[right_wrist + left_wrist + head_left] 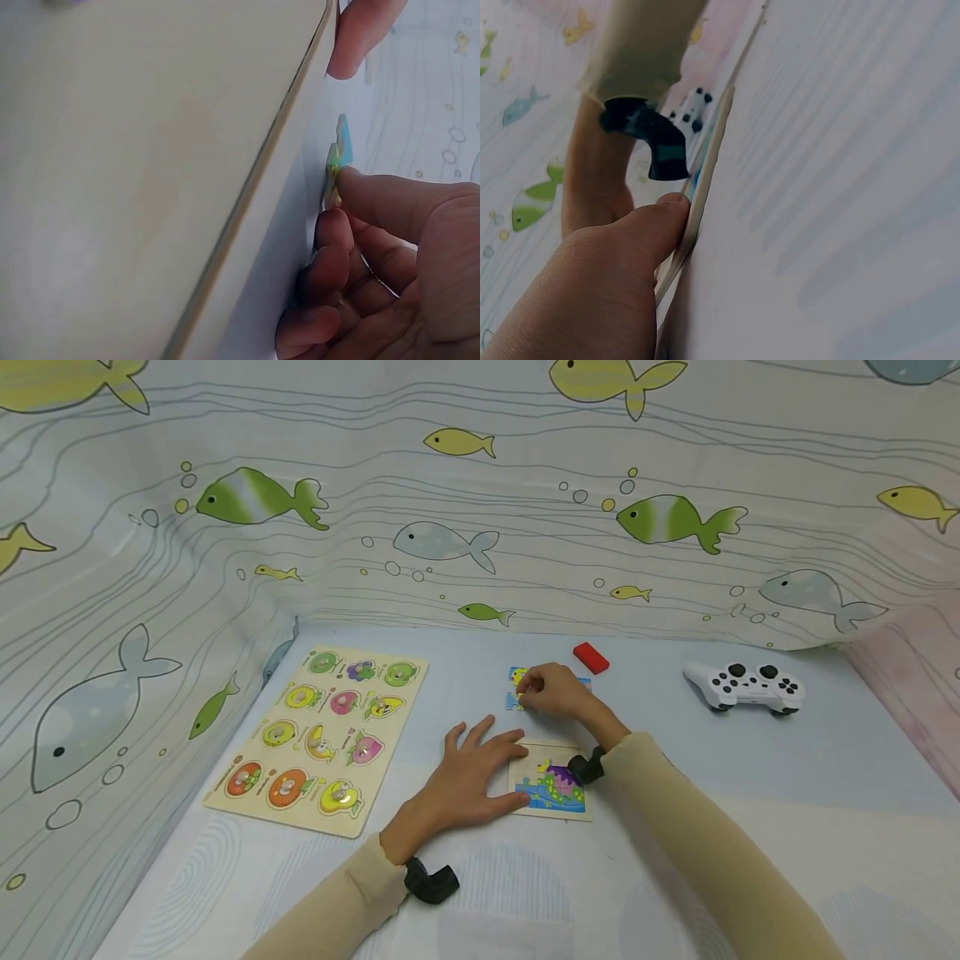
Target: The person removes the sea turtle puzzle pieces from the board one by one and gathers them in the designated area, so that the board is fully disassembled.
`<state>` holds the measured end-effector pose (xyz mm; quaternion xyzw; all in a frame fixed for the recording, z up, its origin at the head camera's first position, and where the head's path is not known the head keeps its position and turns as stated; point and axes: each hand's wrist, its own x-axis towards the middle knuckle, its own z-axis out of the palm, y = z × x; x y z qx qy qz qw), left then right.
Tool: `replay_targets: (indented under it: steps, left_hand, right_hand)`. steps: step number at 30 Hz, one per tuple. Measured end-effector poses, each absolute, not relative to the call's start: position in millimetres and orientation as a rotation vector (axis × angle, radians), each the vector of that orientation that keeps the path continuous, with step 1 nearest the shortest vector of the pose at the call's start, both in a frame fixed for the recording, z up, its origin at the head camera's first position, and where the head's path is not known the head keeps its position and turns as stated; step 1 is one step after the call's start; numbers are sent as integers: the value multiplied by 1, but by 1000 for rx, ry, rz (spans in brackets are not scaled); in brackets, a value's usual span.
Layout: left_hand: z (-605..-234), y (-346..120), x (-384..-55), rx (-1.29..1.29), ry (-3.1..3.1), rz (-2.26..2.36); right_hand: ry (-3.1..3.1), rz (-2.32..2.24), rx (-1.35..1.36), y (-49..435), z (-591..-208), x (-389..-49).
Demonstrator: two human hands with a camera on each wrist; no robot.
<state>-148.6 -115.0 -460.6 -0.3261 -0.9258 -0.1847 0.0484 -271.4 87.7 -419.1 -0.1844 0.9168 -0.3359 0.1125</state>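
Note:
A small wooden jigsaw board lies before me, its lower part filled with a purple, green and blue picture. My left hand is spread flat on its left side, the thumb on the board's edge; in the left wrist view that thumb presses the wooden rim. Beyond the board, my right hand is over loose blue jigsaw pieces. Its thumb and curled index finger pinch a green-and-blue jigsaw piece, seen close in the right wrist view. The hand partly covers the other pieces.
On the left lies a wooden fruit peg puzzle. A red block sits behind the loose pieces. A white game controller stands at the right. Fish-patterned cloth hangs behind and beside the table.

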Motion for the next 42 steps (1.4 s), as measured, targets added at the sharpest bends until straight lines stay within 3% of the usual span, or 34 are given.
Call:
replay_targets:
  steps: [42]
  left_hand:
    - [-460, -115, -148, -993, -2834, -571]
  right_hand:
    - [2662, -965, -515, 87, -416, -267]
